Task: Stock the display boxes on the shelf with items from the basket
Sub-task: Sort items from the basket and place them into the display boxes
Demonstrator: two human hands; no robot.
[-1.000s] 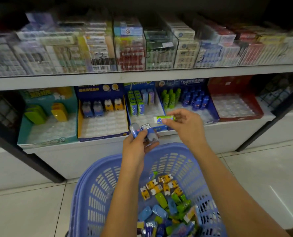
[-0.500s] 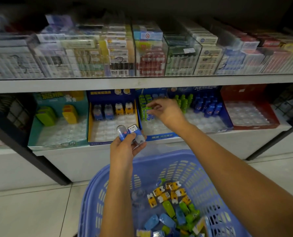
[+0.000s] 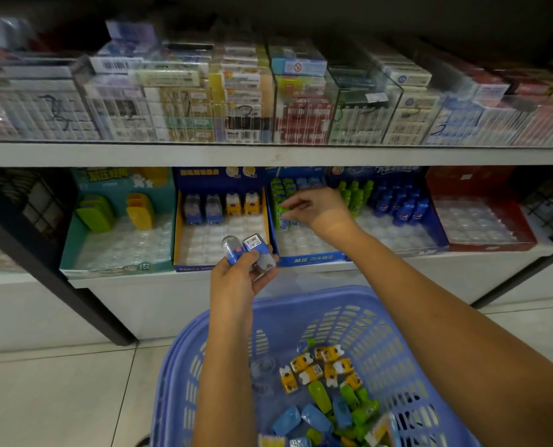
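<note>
Right hand (image 3: 320,210) is in the blue display box (image 3: 314,260) on the shelf (image 3: 462,264), fingers (image 3: 296,204) curled at the row of green packs (image 3: 280,201); cannot tell whether they grip one or only touch it. Left hand (image 3: 239,282) clutches two blue toys (image 3: 249,253) above the basket (image 3: 381,304) rim. Risks: a nudge could topple the standing green row, or a blue toy could slip from the crowded grip to the floor.

The basket (image 3: 365,321) is blue moulded plastic, a smooth lattice with a faint sheen. The display boxes (image 3: 310,260) look like printed card, glossy outside, and are lined with clear, shiny plastic trays (image 3: 201,246). The blue pieces (image 3: 249,250) in the left hand (image 3: 239,282) have clear glossy caps and a paper barcode label. Clear glossy dividers (image 3: 362,101) stand above. The floor tiles (image 3: 59,398) are smooth and polished.
</note>
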